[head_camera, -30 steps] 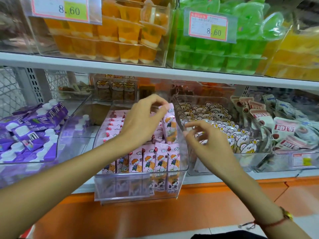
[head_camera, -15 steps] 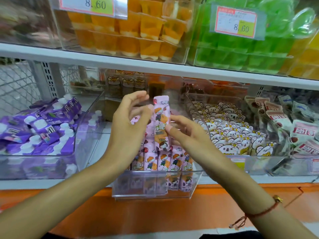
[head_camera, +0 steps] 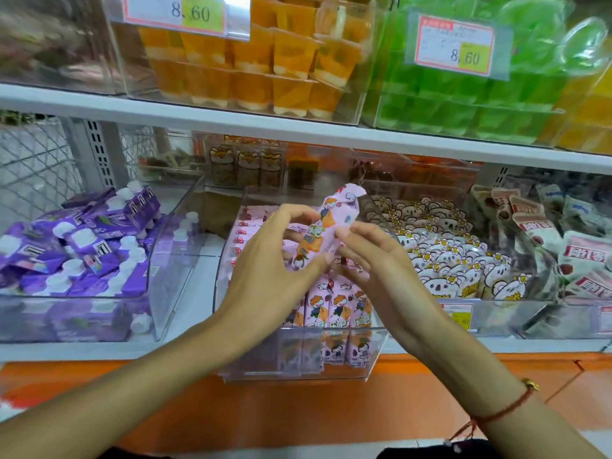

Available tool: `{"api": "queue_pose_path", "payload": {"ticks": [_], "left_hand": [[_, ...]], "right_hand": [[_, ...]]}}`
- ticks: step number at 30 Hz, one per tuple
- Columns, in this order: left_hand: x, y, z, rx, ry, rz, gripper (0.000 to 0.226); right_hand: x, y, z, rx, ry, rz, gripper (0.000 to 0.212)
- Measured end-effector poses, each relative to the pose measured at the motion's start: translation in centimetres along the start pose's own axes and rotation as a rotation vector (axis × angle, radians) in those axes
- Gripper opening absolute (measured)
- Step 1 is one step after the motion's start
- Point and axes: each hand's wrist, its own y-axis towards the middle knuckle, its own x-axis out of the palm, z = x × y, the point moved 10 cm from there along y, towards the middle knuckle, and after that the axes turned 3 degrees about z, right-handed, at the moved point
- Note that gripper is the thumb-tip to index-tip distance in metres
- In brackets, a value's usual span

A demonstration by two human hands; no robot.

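Above the bin, the right hand now joins the left hand, both pinching the pink packet, likely for restocking.

Open overhead between the upper shelf and the middle bin, though crowded there by the left grip, the right grip and the pink packet pinched between them, tilted above the bin. Walled in just beside by the left bin of purple cartons and the right bin of bear packets, with stocked packets upright across the middle bin's front and a bare strip of lower shelf between left and middle bins. Free in front of the shelves, above the orange base.
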Motion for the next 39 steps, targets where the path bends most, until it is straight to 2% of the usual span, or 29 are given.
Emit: {"api": "queue_pose_path", "payload": {"ticks": [2,4,7,12,16,21,25,29,32,36,39], "left_hand": [[0.3,0.1,-0.3,-0.035,-0.105,-0.037,0.036],[0.8,0.1,-0.4,-0.054,-0.158,-0.083,0.033],[0.9,0.2,0.1,0.01,-0.092,-0.094,0.032],[-0.1,0.2,0.6,0.055,0.025,-0.003,0.038],[0.1,0.4,0.6,0.035,-0.091,-0.038,0.032],[-0.9,0.8,1.5,0.128,-0.127,-0.022,0.034],[-0.8,1.0,1.8,0.14,-0.141,-0.057,0.036],[0.1,1.1,0.5,-0.055,-0.265,-0.145,0.04],[1.0,0.5,-1.3,-0.338,-0.447,-0.17,0.041],[1.6,-0.4,-3.0,-0.623,-0.641,-0.12,0.036],[2.0,-0.9,-3.7,-0.747,-0.712,-0.087,0.033]], "right_hand": [[-0.3,0.1,-0.2,0.0,0.019,-0.01,0.014],[-0.1,0.0,-0.5,-0.019,-0.005,-0.036,0.024],[0.3,-0.4,-1.3,-0.119,-0.121,-0.03,0.032],[-0.3,-1.1,-2.9,-0.296,-0.251,0.091,0.029],[0.4,-1.5,-3.7,-0.371,-0.293,0.028,0.021],[1.2,-2.2,-4.6,-0.461,-0.394,-0.086,0.027],[0.9,-2.2,-4.7,-0.477,-0.382,-0.097,0.03],[0.4,-1.7,-4.3,-0.425,-0.352,-0.091,0.023],[0.2,-1.1,-3.4,-0.314,-0.353,-0.088,0.031],[0.2,-0.9,-2.5,-0.226,-0.41,-0.079,0.037],[0.0,-0.9,-2.3,-0.196,-0.427,-0.059,0.043]]}}
